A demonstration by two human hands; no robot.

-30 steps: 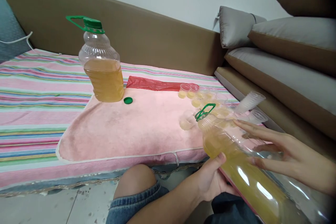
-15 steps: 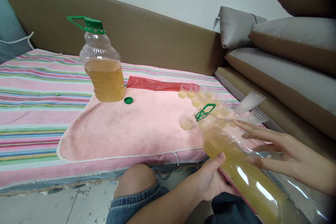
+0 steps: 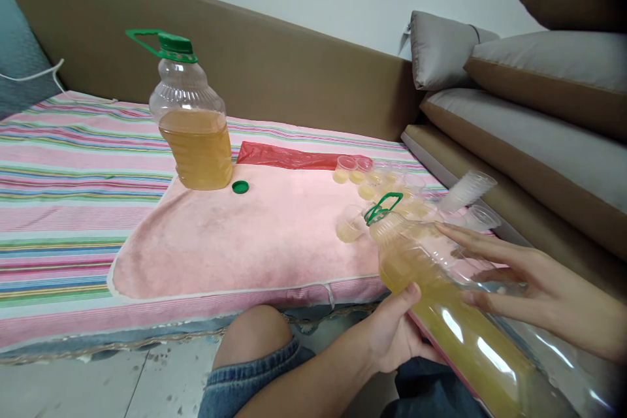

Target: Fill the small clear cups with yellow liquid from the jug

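Note:
A large clear plastic bottle (image 3: 455,333) of yellow liquid lies tilted across my lap, its green-ringed neck low and toward the bed. My left hand (image 3: 399,333) cups it from below, thumb up along its near side. On the far upper side, my right hand (image 3: 533,290) grips the bottle with its fingers spread along the plastic. The bottle's mouth is at a clear plastic cup (image 3: 347,230) holding some yellow liquid; I cannot tell whether liquid is flowing. Behind the neck stand several more cups (image 3: 345,170) with a little liquid, partly hidden by the bottle.
Another bottle (image 3: 196,150), capped in green, stands upright on the left. Near it lies a loose green cap (image 3: 240,187) on the pink cloth (image 3: 220,241). A red plastic bag (image 3: 289,157) lies behind. A leaning cup stack (image 3: 467,191) is beside piled cushions (image 3: 533,124).

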